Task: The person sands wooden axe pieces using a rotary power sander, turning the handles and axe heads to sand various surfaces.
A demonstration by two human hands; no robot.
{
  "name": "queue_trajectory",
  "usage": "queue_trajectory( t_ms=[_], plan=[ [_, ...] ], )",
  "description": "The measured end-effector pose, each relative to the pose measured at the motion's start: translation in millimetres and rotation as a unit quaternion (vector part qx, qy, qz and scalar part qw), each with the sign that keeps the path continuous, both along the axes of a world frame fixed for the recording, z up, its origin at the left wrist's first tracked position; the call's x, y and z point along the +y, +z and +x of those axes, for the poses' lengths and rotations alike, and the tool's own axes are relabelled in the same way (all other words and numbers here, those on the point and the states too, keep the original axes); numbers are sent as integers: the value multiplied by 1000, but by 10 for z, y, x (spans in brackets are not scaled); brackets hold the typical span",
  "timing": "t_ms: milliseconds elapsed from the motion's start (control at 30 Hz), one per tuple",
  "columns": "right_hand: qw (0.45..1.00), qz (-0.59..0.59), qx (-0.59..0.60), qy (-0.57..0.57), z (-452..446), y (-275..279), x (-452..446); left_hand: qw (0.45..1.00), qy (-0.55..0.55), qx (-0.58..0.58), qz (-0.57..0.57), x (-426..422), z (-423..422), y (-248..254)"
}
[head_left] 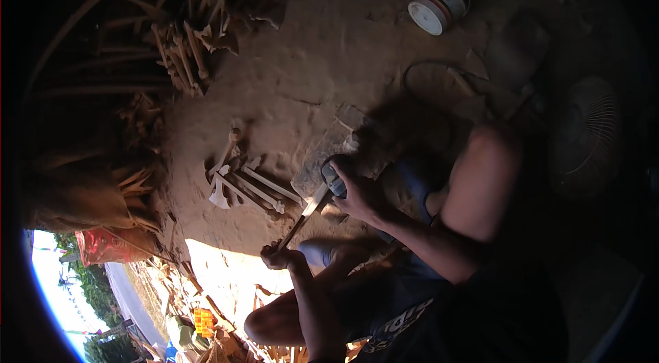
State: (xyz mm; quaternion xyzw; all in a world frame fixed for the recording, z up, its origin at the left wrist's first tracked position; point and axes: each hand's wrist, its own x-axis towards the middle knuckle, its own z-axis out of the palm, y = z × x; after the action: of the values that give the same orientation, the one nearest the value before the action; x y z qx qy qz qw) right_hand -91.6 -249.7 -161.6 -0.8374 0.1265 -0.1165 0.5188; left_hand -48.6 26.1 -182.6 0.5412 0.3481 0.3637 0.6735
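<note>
My left hand [276, 256] is closed around the near end of a long slender stick-like piece [296, 230]. This piece is dark brown along its shaft and pale at its far end. My right hand [358, 195] grips a dark, rounded, block-like tool [334, 176], whose exact kind I cannot make out. The tool sits right at the pale end of the long piece; whether they touch is unclear. Just beyond lies a flat stone-like block [317, 154] on the dirt. Several pale bones [250, 184], some with knobbed ends, lie to the left of it.
More bones [184, 54] are heaped at upper left. A white tub [438, 7] lies on the dirt floor [329, 40] at the top. A ribbed wire guard [594, 123] is at right. Sacking [82, 188] and a red sack [113, 246] stand at left, near sunlit scraps.
</note>
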Motion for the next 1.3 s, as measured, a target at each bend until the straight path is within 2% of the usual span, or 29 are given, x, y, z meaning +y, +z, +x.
queue_trajectory(
  t_ms=[33, 133, 467, 567, 633, 700, 800, 867, 933, 1000, 1067, 1100, 1133, 1200, 1233, 1267, 1300],
  plan=[
    [1000, -3, -11, -6, -4, 19, 7, 1000, 0, 6, 4, 3, 0, -6],
    [997, 28, 73, 6, -20, 53, -30, 1000, -10, 0, -11, 122, -8, -85],
    [996, 27, 88, 20, 16, 23, 11, 999, -31, 0, 15, 170, 111, -128],
    [992, 31, 107, 55, -4, 170, -52, 986, -78, 40, 144, 199, 122, -214],
    [982, 30, 157, 102, -25, 301, -26, 968, -123, -18, 220, 309, 166, -437],
    [983, 63, 121, 120, -60, 241, 29, 974, -134, 34, 178, 461, 251, -502],
    [978, 143, 95, 115, -57, 140, 51, 977, -112, -155, 95, 315, 192, -601],
    [979, 173, 55, 89, -38, 211, -66, 976, -175, -76, 109, 366, 17, -668],
    [984, 171, -19, 57, 45, 449, -319, 941, -288, 33, 172, 446, -195, -862],
    [991, 129, -33, -3, 74, 733, -586, 858, -415, 105, 283, 511, -318, -1100],
    [964, 248, -95, -21, 132, 1097, -837, 801, -484, 110, 336, 438, -359, -1349],
    [963, 245, -110, -27, 126, 1351, -976, 788, -504, 99, 340, 365, -358, -1464],
    [961, 243, -124, -34, 102, 1596, -1104, 793, -516, 86, 312, 298, -322, -1599],
    [959, 249, -110, -78, 20, 1874, -1310, 857, -505, -13, 102, 144, -213, -2065],
    [951, 273, -102, -107, -21, 1920, -1375, 874, -454, 85, -149, 85, -52, -1744],
    [946, 268, -107, -144, -61, 1763, -1481, 822, -377, 175, -390, 20, 124, -1407],
    [926, 339, -64, -151, -129, 1611, -1582, 810, -409, 161, -388, 9, 241, -1503]
  ],
)
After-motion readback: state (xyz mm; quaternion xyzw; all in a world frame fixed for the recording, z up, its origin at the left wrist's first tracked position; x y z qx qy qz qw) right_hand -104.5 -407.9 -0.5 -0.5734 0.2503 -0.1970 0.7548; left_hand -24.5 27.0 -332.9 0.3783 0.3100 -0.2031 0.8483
